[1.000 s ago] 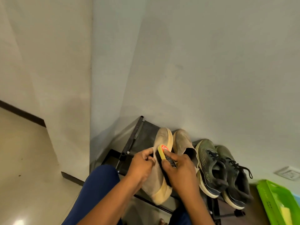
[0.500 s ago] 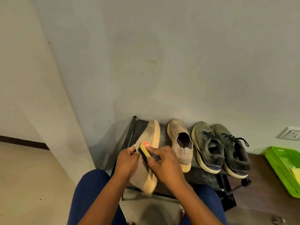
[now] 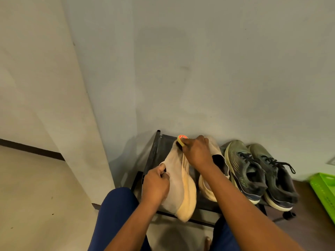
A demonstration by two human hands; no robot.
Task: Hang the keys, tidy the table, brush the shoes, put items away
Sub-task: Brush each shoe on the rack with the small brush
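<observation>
- You have four shoes: two beige slip-ons (image 3: 178,180), one held in your fingers, and two dark green trainers (image 3: 244,171).
- One brush (image 3: 181,139).
- One black shoe rack (image 3: 154,156).
- One green tray (image 3: 324,189).

Green tray (image 3: 324,192) at right edge (partly cut off); white wall socket (image 3: 332,161) above it.

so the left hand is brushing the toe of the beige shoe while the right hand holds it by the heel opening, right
Hands are swapped. The head view shows the right hand working the yellow brush at the toe of the beige shoe, while the left hand holds it by the heel opening.
</observation>
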